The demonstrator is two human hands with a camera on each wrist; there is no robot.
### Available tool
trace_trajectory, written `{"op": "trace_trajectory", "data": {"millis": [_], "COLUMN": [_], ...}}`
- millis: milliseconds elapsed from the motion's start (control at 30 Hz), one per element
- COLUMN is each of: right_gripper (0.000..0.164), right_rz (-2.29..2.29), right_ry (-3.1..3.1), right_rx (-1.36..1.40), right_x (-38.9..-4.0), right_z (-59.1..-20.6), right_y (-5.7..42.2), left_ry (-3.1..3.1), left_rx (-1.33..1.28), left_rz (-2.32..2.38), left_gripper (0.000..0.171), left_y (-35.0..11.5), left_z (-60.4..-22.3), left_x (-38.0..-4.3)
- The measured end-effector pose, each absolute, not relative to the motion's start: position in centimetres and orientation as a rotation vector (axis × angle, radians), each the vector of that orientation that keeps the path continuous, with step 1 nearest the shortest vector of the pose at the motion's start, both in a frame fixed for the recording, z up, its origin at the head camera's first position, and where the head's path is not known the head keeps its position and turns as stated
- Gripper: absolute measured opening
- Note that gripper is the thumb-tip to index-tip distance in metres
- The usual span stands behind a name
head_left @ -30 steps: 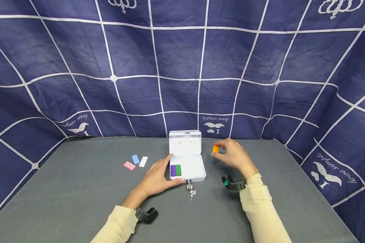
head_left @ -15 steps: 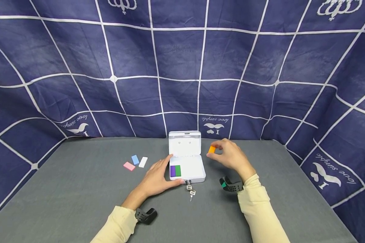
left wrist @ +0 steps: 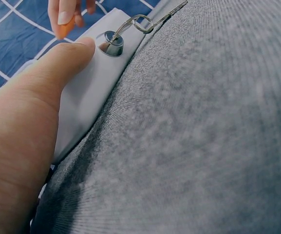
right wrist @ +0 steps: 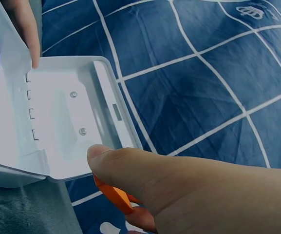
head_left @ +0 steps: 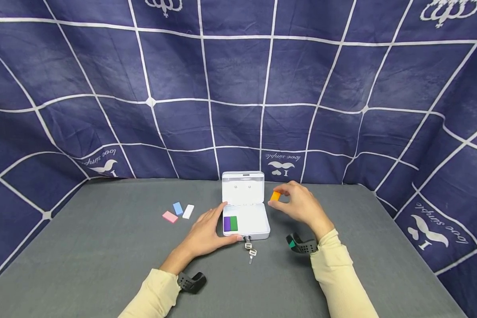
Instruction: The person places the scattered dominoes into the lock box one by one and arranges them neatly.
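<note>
A white metal lockbox (head_left: 249, 224) stands with its lid (head_left: 243, 187) raised. Inside, along its left wall, lie a purple block (head_left: 227, 224) and a green block (head_left: 233, 223) side by side. My left hand (head_left: 204, 234) holds the box at its left side, thumb on the front wall beside the lock (left wrist: 112, 44), a finger at the rear hinge corner. Between thumb and fingers my right hand (head_left: 302, 203) pinches an orange block (head_left: 275, 196), just right of the box near the lid. The right wrist view shows the orange block (right wrist: 113, 195) partly covered by the thumb.
A pink block (head_left: 170, 217), a blue block (head_left: 177, 208) and a white block (head_left: 188, 211) lie left of the box on the grey table (head_left: 103, 247). Keys (head_left: 252, 253) hang from the front lock. A blue checked curtain (head_left: 238, 79) rises behind the table.
My right hand has moved a little left, bringing the orange block closer to the box. The left hand stays on the box, and the loose blocks lie as before.
</note>
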State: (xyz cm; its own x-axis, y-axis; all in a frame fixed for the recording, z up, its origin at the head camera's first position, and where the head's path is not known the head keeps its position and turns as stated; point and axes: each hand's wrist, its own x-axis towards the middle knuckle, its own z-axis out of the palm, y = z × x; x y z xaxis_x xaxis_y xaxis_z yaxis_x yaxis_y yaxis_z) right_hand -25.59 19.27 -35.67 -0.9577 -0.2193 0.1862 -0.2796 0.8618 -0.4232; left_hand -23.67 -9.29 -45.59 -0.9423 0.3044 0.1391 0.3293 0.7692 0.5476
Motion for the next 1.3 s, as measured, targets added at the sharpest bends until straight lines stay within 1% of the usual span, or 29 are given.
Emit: {"op": "trace_trajectory", "data": {"millis": [533,1067,1300], "right_gripper": [0.047,0.045,0.043], "right_rz": [0.703,0.709,0.705], "right_ry": [-2.869,-2.821,-2.831], "right_rx": [0.485,0.568,0.646], "right_x": [-25.6,-25.8,-25.7], "right_z": [-36.5,-36.3,-36.6], "right_y": [18.5,17.0,16.6], "left_ry": [-2.928,-2.909,-2.919], "left_rx": [-0.525,-0.532,-0.53], "left_rz": [-0.911,-0.908,-0.901], "left_gripper": [0.111,0.11,0.111], "left_y": [-9.0,-9.3,-9.4], "left_z": [-45.8,-45.4,-45.5], "left_x": [-23.6,-23.9,-23.7]}}
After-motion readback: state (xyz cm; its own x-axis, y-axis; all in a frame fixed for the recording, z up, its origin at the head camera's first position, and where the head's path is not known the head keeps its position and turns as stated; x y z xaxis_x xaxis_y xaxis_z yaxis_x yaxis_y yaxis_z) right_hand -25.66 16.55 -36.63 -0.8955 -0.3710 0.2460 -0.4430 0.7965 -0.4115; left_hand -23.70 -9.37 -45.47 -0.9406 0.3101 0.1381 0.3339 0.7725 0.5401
